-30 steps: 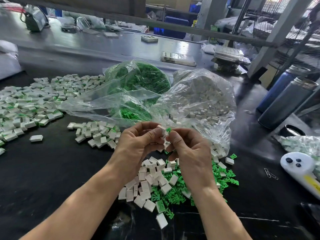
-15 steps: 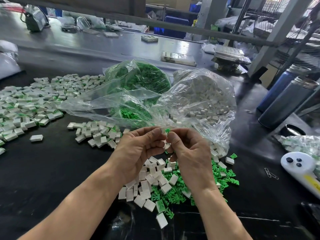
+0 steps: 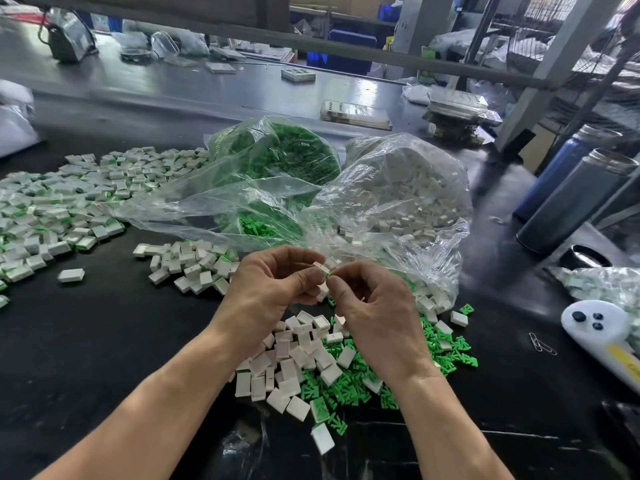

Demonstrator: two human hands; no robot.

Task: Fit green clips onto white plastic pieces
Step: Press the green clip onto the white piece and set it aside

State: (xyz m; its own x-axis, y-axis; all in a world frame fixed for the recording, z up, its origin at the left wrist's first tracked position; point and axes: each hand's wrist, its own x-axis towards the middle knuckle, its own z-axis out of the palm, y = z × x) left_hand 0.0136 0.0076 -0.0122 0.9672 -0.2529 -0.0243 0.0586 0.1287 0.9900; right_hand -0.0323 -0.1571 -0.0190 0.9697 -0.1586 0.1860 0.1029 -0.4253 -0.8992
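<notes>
Clear bag [image 3: 294, 188]: green clips [image 3: 294, 154]. Bag beside [image 3: 433, 244]: white pcs [image 3: 408, 192].

Both bare forearms reach up from desk's near edge, converging over its middle. Left hand [image 3: 273, 285]: back toward camera, fingers curled, thumb and forefinger pinching small white piece [image 3: 321, 267] at fingertips. Right hand [image 3: 375, 313]: back toward camera, fingers curled inward, thumb and forefinger pinching green clip [image 3: 331, 273] against that piece. Fingertips of both hands meet, touching. Wrists roughly level, raised off desk.
</notes>
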